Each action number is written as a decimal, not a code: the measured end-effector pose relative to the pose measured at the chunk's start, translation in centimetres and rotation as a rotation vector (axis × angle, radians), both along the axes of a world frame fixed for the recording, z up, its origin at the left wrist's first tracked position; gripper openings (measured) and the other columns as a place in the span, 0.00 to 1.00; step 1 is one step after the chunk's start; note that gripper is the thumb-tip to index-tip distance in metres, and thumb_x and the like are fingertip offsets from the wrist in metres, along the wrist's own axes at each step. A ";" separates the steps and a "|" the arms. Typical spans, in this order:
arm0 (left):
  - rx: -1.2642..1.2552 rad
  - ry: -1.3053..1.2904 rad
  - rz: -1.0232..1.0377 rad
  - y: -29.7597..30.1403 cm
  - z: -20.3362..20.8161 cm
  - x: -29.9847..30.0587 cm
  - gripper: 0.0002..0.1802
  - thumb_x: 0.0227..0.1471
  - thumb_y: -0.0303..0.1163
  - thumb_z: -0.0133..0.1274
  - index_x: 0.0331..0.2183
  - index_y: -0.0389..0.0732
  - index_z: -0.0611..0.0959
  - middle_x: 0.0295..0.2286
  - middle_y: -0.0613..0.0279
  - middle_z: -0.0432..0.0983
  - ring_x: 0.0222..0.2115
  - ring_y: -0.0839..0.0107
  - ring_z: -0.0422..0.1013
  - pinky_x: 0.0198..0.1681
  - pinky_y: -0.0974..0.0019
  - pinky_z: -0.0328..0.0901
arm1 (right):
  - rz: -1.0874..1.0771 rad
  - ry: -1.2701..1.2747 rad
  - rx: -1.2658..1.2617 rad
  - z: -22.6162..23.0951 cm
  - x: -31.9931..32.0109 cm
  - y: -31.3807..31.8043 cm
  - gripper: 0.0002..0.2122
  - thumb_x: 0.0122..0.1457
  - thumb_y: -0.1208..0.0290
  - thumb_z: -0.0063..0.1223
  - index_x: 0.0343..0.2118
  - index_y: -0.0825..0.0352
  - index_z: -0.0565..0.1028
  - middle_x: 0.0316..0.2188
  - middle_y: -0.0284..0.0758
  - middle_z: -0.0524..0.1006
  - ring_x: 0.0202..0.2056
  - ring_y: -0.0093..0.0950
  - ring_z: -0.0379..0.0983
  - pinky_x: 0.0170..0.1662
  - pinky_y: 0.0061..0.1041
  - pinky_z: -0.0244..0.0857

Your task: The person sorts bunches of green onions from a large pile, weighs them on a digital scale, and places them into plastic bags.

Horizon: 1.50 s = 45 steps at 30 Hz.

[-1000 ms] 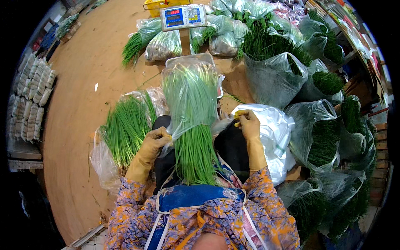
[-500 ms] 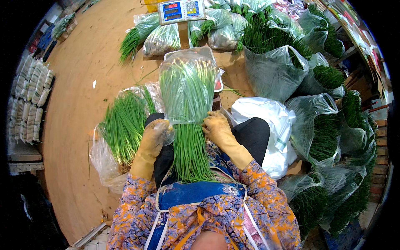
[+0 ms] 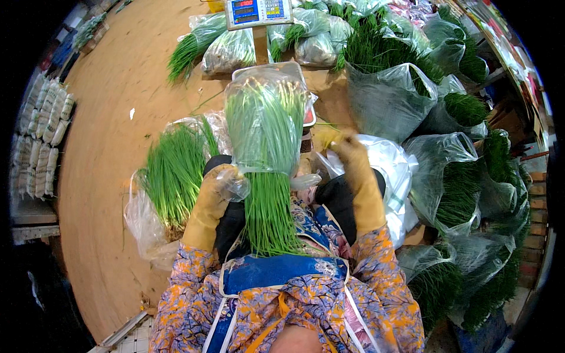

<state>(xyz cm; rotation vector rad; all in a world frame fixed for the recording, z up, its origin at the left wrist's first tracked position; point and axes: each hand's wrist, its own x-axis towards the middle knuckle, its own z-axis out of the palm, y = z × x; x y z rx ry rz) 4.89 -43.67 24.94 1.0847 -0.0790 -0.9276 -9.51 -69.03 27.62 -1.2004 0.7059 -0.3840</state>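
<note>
A bunch of thin scallions [image 3: 268, 212] lies lengthwise in front of me, root ends away from me and green tips at my apron. A clear plastic bag [image 3: 265, 138] covers its far half, resting over the scale's platform [image 3: 238, 73]. My left hand [image 3: 220, 185], in a tan rubber glove, is closed on a bunched corner of the bag's rim. Apart from the bag, my gloved right hand [image 3: 350, 156] is smeared by motion above the white plastic sack [image 3: 391, 182]; its fingers are unclear. A loose corner of the bag sticks out on its right side.
Loose scallions [image 3: 173, 176] lie on plastic at my left. The scale's lit display [image 3: 259, 12] stands beyond the bag. Filled bags of greens [image 3: 388, 94] line the right side, with more bagged bunches [image 3: 229, 50] at the back. Stacked white bundles [image 3: 50, 117] stand far left.
My right hand has let go of the bag's right edge and moved right and away from me. My left hand stays at the bag's left corner. The number on the scale's display has changed.
</note>
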 end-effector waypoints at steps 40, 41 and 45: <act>0.173 -0.105 -0.359 4.7 -1.7 1.5 0.08 0.47 0.29 0.48 0.26 0.32 0.75 0.24 0.57 0.73 0.25 0.73 0.69 0.32 0.75 0.62 | -0.224 -0.514 0.888 -9.2 -0.8 1.8 0.14 0.57 0.58 0.37 0.25 0.64 0.67 0.15 0.29 0.66 0.16 0.23 0.61 0.20 0.18 0.57; 0.018 -0.062 -0.200 4.1 -1.2 1.3 0.08 0.47 0.29 0.48 0.27 0.32 0.74 0.24 0.57 0.73 0.26 0.73 0.69 0.33 0.74 0.63 | -0.143 -0.600 0.939 -9.3 -0.3 1.2 0.14 0.57 0.59 0.38 0.23 0.64 0.66 0.14 0.28 0.64 0.15 0.20 0.58 0.18 0.17 0.54; -0.205 -0.159 0.191 -2.4 1.9 1.3 0.09 0.48 0.29 0.47 0.30 0.32 0.73 0.22 0.62 0.71 0.25 0.74 0.68 0.33 0.72 0.64 | -0.166 -0.650 0.956 -8.7 1.6 -0.6 0.10 0.56 0.65 0.39 0.21 0.63 0.66 0.10 0.24 0.57 0.11 0.15 0.50 0.15 0.14 0.47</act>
